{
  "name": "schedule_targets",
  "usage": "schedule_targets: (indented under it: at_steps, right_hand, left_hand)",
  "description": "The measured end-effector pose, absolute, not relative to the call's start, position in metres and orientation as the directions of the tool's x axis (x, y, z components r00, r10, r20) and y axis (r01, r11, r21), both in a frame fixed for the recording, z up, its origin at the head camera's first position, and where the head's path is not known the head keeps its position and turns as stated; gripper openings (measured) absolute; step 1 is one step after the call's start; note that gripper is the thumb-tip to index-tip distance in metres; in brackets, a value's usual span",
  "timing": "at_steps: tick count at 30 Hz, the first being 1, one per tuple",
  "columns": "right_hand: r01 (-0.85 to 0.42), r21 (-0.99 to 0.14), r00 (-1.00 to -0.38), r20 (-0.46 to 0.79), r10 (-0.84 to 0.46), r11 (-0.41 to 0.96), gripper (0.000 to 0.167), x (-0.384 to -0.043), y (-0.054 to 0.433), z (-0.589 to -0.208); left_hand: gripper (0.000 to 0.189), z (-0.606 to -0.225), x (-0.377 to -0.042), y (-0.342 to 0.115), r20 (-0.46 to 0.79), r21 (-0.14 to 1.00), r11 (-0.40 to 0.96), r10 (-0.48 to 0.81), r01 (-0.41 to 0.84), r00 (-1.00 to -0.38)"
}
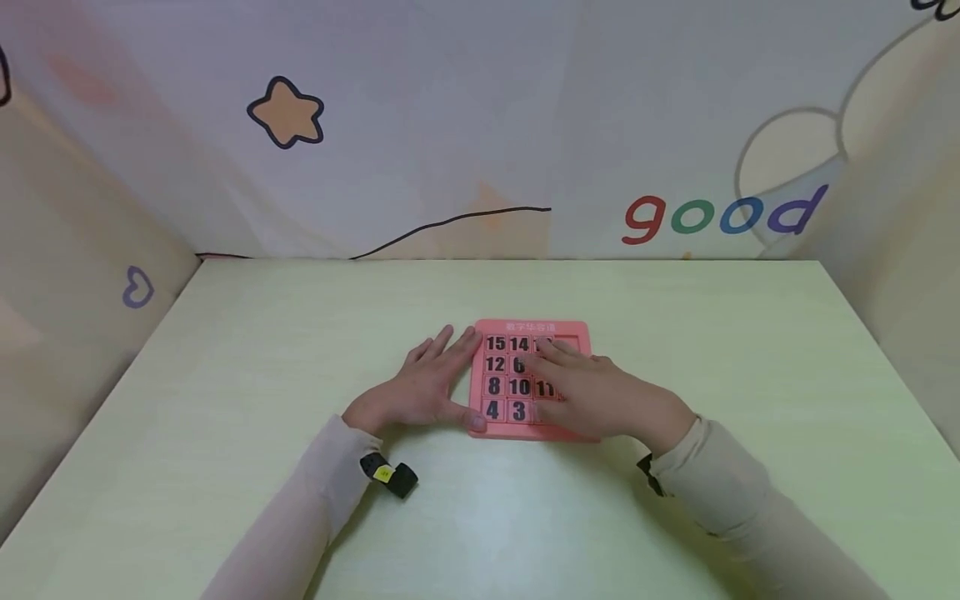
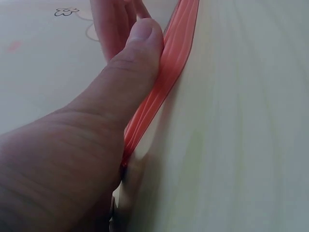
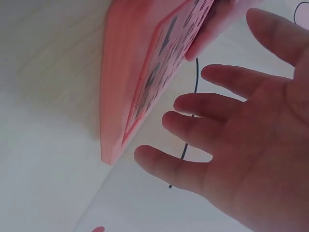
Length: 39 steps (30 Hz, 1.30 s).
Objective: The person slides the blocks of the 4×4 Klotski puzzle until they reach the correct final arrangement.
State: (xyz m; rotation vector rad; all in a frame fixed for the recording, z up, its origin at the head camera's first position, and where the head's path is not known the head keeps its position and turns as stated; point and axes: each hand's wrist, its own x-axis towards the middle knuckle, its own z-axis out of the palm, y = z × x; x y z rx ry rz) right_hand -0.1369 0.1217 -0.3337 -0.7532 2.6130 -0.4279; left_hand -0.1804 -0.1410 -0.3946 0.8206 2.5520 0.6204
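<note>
A pink number slide puzzle (image 1: 532,433) lies flat, its tiles bearing black digits such as 15, 14, 12 and 8. A tile-free slot shows at its top right. My left hand (image 1: 423,383) is at its left side, thumb (image 2: 137,53) resting on the near left corner and forefinger touching the far left edge. The fingers look fairly straight. Over the puzzle's right half is my right hand (image 1: 600,387), covering several tiles. In the right wrist view its fingers (image 3: 193,125) are spread and apart from the puzzle.
The puzzle is on a pale green table (image 1: 300,350). Behind the table stands a printed backdrop (image 1: 450,117) with a star and the word "good"; side panels (image 1: 67,275) rise left and right. Black bands (image 1: 390,475) are on both sleeved wrists.
</note>
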Motion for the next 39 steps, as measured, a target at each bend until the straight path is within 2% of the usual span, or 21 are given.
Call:
schedule_targets:
  at_steps: [7,14,24,32,39]
  right_hand:
    - [-0.387,-0.402,-0.758,-0.373,-0.535,0.830,0.072,-0.150,0.112,-0.342]
    - [-0.347,-0.410,-0.770,-0.388,-0.506,0.843,0.077,-0.157,0.120,-0.334]
    - [-0.314,-0.334,-0.824,-0.370,-0.430,0.889,0.069,-0.157,0.122,-0.330]
    - [-0.389,-0.357,-0.786,-0.352,-0.508,0.849,0.059,-0.164,0.103,-0.334]
    - [-0.403,-0.296,-0.765,-0.410,-0.497,0.866,0.057,-0.170,0.088,-0.331]
  left_hand:
    - [0.123,-0.395,-0.179,-0.140,-0.226,0.523,0.724,0.627,0.450,-0.746]
    - [0.122,-0.390,-0.180,-0.142,-0.221,0.504,0.732,0.622,0.457,-0.752]
    - [0.125,-0.394,-0.180,-0.141,-0.217,0.525,0.721,0.627,0.452,-0.748]
    - [0.125,-0.394,-0.181,-0.142,-0.233,0.513,0.729,0.627,0.454,-0.743]
    - [0.123,-0.392,-0.182,-0.141,-0.236,0.506,0.733,0.624,0.454,-0.745]
